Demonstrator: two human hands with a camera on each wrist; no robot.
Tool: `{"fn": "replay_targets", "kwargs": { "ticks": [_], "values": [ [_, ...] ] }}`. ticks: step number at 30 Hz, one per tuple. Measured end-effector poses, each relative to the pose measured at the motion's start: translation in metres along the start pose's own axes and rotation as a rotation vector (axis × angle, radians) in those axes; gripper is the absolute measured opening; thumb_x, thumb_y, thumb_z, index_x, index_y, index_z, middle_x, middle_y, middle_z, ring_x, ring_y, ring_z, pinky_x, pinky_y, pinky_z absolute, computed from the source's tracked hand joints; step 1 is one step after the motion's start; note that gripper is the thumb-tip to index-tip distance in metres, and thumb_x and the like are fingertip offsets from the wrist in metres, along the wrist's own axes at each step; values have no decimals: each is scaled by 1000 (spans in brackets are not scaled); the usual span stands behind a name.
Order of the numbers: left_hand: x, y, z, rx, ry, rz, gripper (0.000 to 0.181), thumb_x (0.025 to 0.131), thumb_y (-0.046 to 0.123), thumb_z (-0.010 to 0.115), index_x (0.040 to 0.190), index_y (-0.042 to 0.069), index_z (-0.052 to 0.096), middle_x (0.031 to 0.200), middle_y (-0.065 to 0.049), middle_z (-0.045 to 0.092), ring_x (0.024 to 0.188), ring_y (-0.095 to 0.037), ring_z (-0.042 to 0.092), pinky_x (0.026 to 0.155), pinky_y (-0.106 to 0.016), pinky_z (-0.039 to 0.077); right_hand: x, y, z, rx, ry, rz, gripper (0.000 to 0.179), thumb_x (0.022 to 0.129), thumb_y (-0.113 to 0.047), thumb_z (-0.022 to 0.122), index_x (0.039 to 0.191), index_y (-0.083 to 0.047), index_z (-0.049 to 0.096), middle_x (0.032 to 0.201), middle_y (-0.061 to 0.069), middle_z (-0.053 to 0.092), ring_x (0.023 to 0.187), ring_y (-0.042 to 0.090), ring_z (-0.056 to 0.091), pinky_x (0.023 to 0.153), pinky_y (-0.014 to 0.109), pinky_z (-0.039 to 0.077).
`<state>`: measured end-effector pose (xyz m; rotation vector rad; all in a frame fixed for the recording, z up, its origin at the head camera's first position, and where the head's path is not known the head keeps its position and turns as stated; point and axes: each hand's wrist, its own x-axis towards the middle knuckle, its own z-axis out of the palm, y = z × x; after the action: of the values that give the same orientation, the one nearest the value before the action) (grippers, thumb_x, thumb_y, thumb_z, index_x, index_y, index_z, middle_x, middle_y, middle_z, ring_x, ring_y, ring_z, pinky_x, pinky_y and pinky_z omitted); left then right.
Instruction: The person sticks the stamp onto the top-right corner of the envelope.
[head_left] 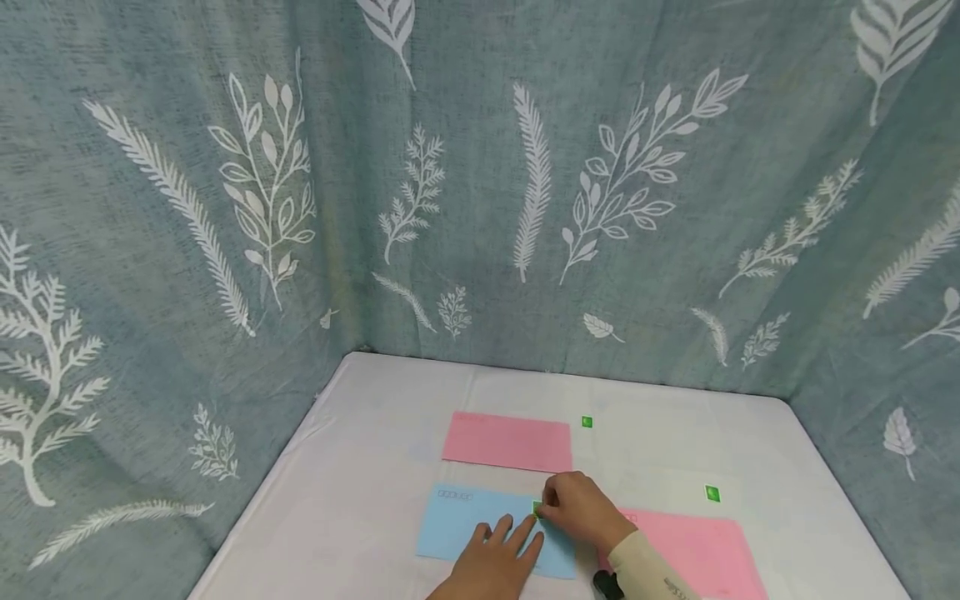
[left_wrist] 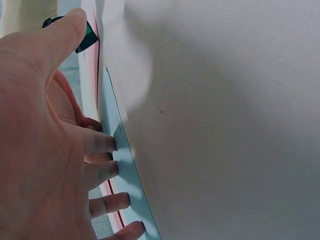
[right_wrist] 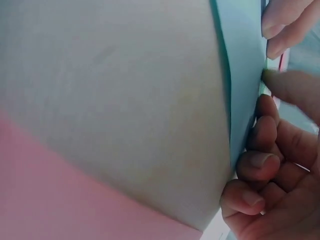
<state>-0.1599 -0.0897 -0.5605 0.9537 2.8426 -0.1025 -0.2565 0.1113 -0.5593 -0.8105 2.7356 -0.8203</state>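
Note:
A blue envelope [head_left: 450,521] with printing at its top left lies flat on the white table. On its upper right part is a small green stamp [head_left: 536,506] with a pale edge, partly covered by fingers. My left hand [head_left: 495,558] rests on the envelope with its fingers spread, fingertips touching the paper just below the stamp. My right hand [head_left: 581,507] pinches the stamp's right side, thumb tip low against the blue paper. In the right wrist view, the other fingers of the right hand [right_wrist: 280,165] are curled at the envelope's edge.
A pink envelope [head_left: 507,442] lies behind the blue one, with a green stamp [head_left: 587,422] right of it. Another pink envelope [head_left: 686,550] is at the right, partly under the right sleeve [head_left: 648,567]. A further green stamp [head_left: 712,493] lies above it. Leaf-patterned curtains [head_left: 480,208] surround the table.

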Motion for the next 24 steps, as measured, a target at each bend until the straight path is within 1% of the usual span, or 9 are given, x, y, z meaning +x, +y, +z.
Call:
{"fn": "replay_targets", "kwargs": {
  "ticks": [3, 10, 15, 21, 24],
  "values": [
    [3, 0, 0, -7, 7, 9, 94, 93, 87, 52, 163, 25, 50, 170, 3, 41, 147, -24, 45, 102, -46, 49, -2, 2, -3, 10, 18, 1, 23, 97, -11, 80, 77, -15, 68, 69, -10, 57, 63, 8, 50, 61, 30, 46],
    [4, 1, -1, -16, -13, -3, 95, 92, 87, 55, 163, 24, 51, 170, 3, 41, 147, -25, 45, 103, -47, 49, 1, 5, 1, 14, -3, 19, 23, 97, -15, 81, 78, -15, 68, 70, -10, 58, 64, 8, 51, 62, 30, 46],
    [3, 0, -1, -28, -10, 3, 93, 93, 86, 54, 163, 25, 51, 170, 3, 41, 147, -25, 46, 101, -47, 50, 1, 5, 2, 14, -3, 29, 23, 95, -10, 79, 77, -15, 67, 70, -8, 56, 65, 9, 51, 62, 31, 46],
    [5, 0, 2, -34, -28, -12, 94, 92, 87, 54, 163, 26, 50, 171, 4, 39, 148, -25, 44, 103, -48, 49, 2, 4, 2, 4, -13, 36, 23, 96, -15, 81, 78, -15, 68, 71, -9, 57, 66, 9, 51, 63, 31, 47],
    [5, 1, -1, -48, -32, -11, 94, 93, 87, 54, 164, 25, 50, 171, 4, 39, 149, -25, 44, 104, -48, 48, 2, 5, 1, -9, -5, 41, 22, 96, -12, 80, 78, -15, 67, 71, -8, 56, 67, 10, 51, 64, 31, 46]
  ]
}}
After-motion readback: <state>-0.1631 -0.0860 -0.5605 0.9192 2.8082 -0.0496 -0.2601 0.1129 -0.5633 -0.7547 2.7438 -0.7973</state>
